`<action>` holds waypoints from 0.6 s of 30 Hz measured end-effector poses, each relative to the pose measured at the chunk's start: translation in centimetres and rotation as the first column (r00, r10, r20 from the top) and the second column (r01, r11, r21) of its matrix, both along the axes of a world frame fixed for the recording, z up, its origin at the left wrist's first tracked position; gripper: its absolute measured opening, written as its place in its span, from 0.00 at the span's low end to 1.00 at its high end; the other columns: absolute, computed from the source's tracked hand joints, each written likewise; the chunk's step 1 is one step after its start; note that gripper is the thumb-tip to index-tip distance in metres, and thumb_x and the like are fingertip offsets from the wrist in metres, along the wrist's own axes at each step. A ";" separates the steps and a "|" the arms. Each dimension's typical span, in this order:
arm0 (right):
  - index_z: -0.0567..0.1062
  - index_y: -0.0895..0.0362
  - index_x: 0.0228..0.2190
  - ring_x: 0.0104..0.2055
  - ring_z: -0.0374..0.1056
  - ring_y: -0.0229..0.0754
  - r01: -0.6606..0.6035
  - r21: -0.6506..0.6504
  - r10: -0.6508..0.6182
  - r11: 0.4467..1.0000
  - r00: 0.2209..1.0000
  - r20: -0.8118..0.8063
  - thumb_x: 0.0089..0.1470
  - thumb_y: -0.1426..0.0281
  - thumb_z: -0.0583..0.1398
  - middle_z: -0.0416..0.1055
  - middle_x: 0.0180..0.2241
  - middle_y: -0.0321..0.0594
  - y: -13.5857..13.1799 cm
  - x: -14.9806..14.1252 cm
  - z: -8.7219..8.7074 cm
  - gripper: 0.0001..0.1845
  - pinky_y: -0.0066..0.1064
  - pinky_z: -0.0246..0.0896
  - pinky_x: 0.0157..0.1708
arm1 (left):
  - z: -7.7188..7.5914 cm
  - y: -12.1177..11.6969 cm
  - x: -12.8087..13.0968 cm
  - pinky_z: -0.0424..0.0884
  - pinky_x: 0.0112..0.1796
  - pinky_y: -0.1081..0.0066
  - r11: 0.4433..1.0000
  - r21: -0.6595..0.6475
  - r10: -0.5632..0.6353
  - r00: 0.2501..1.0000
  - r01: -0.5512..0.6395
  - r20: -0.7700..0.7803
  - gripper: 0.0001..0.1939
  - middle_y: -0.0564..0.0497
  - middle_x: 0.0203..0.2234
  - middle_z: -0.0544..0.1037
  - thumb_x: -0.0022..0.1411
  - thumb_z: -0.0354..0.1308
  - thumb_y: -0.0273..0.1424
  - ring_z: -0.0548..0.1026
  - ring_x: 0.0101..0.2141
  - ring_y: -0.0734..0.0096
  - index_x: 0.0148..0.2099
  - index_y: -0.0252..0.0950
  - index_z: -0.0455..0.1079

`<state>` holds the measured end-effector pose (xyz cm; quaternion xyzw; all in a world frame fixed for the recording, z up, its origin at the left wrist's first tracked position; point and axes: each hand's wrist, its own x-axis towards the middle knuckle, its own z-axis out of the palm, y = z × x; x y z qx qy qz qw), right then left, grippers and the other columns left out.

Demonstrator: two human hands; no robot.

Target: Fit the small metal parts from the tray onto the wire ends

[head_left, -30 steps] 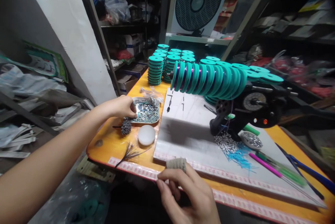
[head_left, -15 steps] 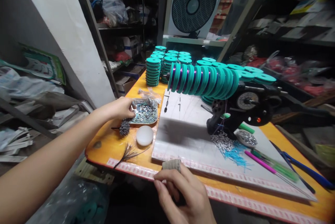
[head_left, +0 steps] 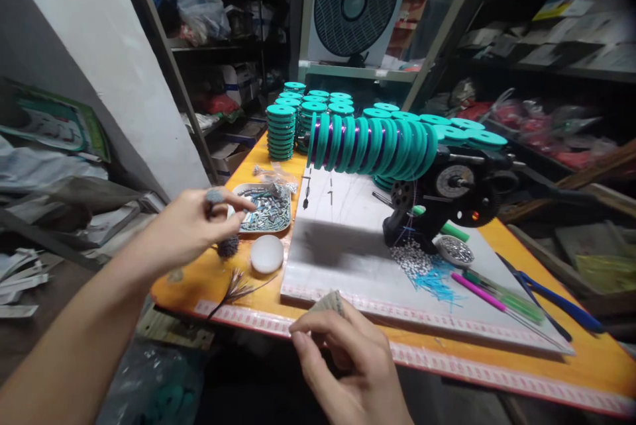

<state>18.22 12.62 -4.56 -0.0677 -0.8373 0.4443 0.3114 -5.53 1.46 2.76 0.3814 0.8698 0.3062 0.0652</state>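
Observation:
My left hand [head_left: 191,226] is in front of the tray [head_left: 287,222] of small metallic pieces, its thumb and forefinger pinched together. What they hold, if anything, is too small to make out. A grey band wraps one of its fingers. At the table's front edge my right hand [head_left: 350,362] is closed, thumb against forefinger; whatever is between the tips I cannot make out. A grey-beige wrap [head_left: 328,304] covers one finger of it. A white round lid or dish [head_left: 267,254] and a bundle of dark strands [head_left: 237,287] lie between the hands.
Teal spools [head_left: 372,143] sit in a row on a black winding device [head_left: 452,187] over a white board [head_left: 328,279]. More stacked spools [head_left: 281,134] stand behind. Silver beads [head_left: 410,258], blue strips [head_left: 440,286], a pink-handled tool [head_left: 477,291] and blue-handled pliers [head_left: 561,302] lie at right.
My left hand has drawn back from the tray, towards me, and turned with its fingers pinched. My right hand stays at the table's edge. The whole view has shifted slightly.

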 end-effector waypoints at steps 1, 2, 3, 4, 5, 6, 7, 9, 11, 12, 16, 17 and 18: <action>0.79 0.56 0.34 0.26 0.60 0.29 0.010 -0.014 -0.010 1.000 1.000 -0.012 0.59 0.77 0.59 0.65 0.27 0.35 -0.1 0.0 0.0 0.08 0.21 0.55 0.27 | -0.6 -0.9 1.8 0.66 0.29 0.72 0.995 0.099 0.005 0.998 -0.011 0.060 0.17 0.52 0.28 0.78 0.62 0.58 0.45 0.73 0.30 0.66 0.43 0.40 0.80; 0.79 0.55 0.33 0.26 0.61 0.29 0.017 -0.033 -0.018 0.999 1.000 -0.020 0.58 0.77 0.60 0.66 0.27 0.34 -0.3 -0.1 0.0 0.08 0.21 0.55 0.28 | -1.5 -1.6 3.6 0.68 0.31 0.73 0.952 0.299 -0.016 0.970 -0.058 0.242 0.15 0.51 0.31 0.80 0.58 0.65 0.45 0.75 0.33 0.67 0.41 0.41 0.80; 0.79 0.55 0.33 0.27 0.62 0.30 0.023 -0.052 -0.024 0.998 0.999 -0.025 0.57 0.77 0.60 0.67 0.27 0.34 -0.5 -0.1 0.1 0.08 0.21 0.56 0.29 | -2.5 -2.1 5.4 0.69 0.31 0.74 0.894 0.416 -0.040 0.897 -0.164 0.440 0.14 0.52 0.30 0.80 0.54 0.70 0.44 0.75 0.32 0.68 0.39 0.42 0.80; 0.79 0.55 0.32 0.29 0.64 0.30 0.027 -0.066 -0.029 0.997 0.999 -0.029 0.56 0.77 0.60 0.67 0.27 0.34 -0.6 -0.1 0.1 0.08 0.21 0.56 0.30 | -3.6 -2.4 7.0 0.69 0.30 0.75 0.828 0.475 -0.069 0.785 -0.299 0.615 0.15 0.53 0.27 0.79 0.49 0.74 0.44 0.74 0.29 0.70 0.36 0.43 0.81; 0.79 0.55 0.31 0.30 0.64 0.30 0.028 -0.074 -0.030 0.997 0.999 -0.028 0.55 0.78 0.60 0.68 0.28 0.34 -0.8 -0.1 0.1 0.08 0.22 0.55 0.31 | -4.8 -2.5 8.5 0.67 0.26 0.79 0.790 0.466 -0.112 0.653 -0.399 0.749 0.17 0.54 0.24 0.77 0.43 0.77 0.43 0.71 0.25 0.75 0.34 0.43 0.81; 0.78 0.55 0.30 0.30 0.64 0.30 0.025 -0.076 -0.027 0.997 0.999 -0.019 0.54 0.78 0.60 0.68 0.27 0.34 -0.9 -0.2 0.1 0.08 0.22 0.55 0.30 | -5.8 -2.5 9.8 0.64 0.23 0.81 0.748 0.431 -0.145 0.509 -0.505 0.849 0.17 0.54 0.22 0.75 0.40 0.79 0.41 0.67 0.22 0.79 0.32 0.42 0.81; 0.77 0.56 0.29 0.29 0.63 0.30 0.021 -0.077 -0.021 0.997 1.000 -0.004 0.53 0.78 0.60 0.67 0.27 0.33 -1.1 -0.2 0.2 0.07 0.22 0.54 0.29 | -6.7 -2.4 10.8 0.63 0.23 0.82 0.712 0.382 -0.171 0.382 -0.589 0.908 0.18 0.53 0.24 0.76 0.37 0.80 0.40 0.66 0.22 0.81 0.31 0.41 0.81; 0.73 0.57 0.26 0.27 0.61 0.29 0.001 -0.107 0.003 0.994 1.000 0.029 0.51 0.78 0.58 0.64 0.26 0.33 -1.3 -0.2 0.2 0.05 0.21 0.52 0.27 | -8.0 -2.2 12.1 0.59 0.20 0.84 0.677 0.327 -0.244 0.218 -0.660 0.945 0.17 0.52 0.24 0.77 0.37 0.80 0.36 0.62 0.20 0.85 0.30 0.40 0.81; 0.68 0.59 0.25 0.27 0.60 0.28 -0.022 -0.163 0.031 0.986 0.998 0.057 0.49 0.77 0.56 0.62 0.26 0.33 -1.5 -0.3 0.3 0.04 0.19 0.52 0.27 | -8.6 -2.1 12.9 0.55 0.19 0.84 0.677 0.325 -0.304 0.151 -0.660 0.940 0.14 0.51 0.25 0.77 0.41 0.79 0.34 0.59 0.19 0.87 0.31 0.40 0.81; 0.67 0.59 0.24 0.28 0.61 0.28 -0.030 -0.187 0.043 0.982 0.997 0.066 0.49 0.77 0.56 0.62 0.26 0.33 -1.6 -0.3 0.3 0.04 0.19 0.53 0.28 | -8.7 -2.1 13.2 0.53 0.19 0.84 0.678 0.328 -0.320 0.137 -0.658 0.937 0.13 0.51 0.26 0.78 0.43 0.78 0.34 0.58 0.19 0.88 0.32 0.40 0.81; 0.63 0.60 0.23 0.31 0.61 0.31 -0.048 -0.208 0.069 0.977 0.993 0.093 0.48 0.77 0.55 0.61 0.27 0.34 -1.6 -0.4 0.1 0.05 0.22 0.54 0.31 | -8.3 -2.0 14.5 0.45 0.20 0.84 0.622 0.317 -0.285 0.170 -0.717 0.943 0.19 0.54 0.22 0.73 0.40 0.79 0.41 0.53 0.17 0.91 0.30 0.36 0.78; 0.63 0.59 0.23 0.31 0.61 0.31 -0.051 -0.208 0.073 0.977 0.993 0.097 0.48 0.77 0.54 0.61 0.27 0.34 -1.6 -0.4 0.1 0.05 0.22 0.53 0.31 | -8.2 -1.9 14.7 0.43 0.20 0.84 0.607 0.315 -0.269 0.184 -0.729 0.945 0.21 0.55 0.21 0.70 0.38 0.79 0.42 0.51 0.17 0.92 0.29 0.35 0.77; 0.62 0.59 0.23 0.31 0.61 0.31 -0.053 -0.206 0.075 0.977 0.992 0.101 0.47 0.78 0.54 0.61 0.27 0.35 -1.5 -0.3 0.0 0.05 0.22 0.53 0.31 | -8.1 -1.8 14.9 0.41 0.20 0.84 0.600 0.314 -0.258 0.194 -0.736 0.947 0.22 0.56 0.20 0.68 0.37 0.79 0.43 0.50 0.17 0.92 0.28 0.34 0.76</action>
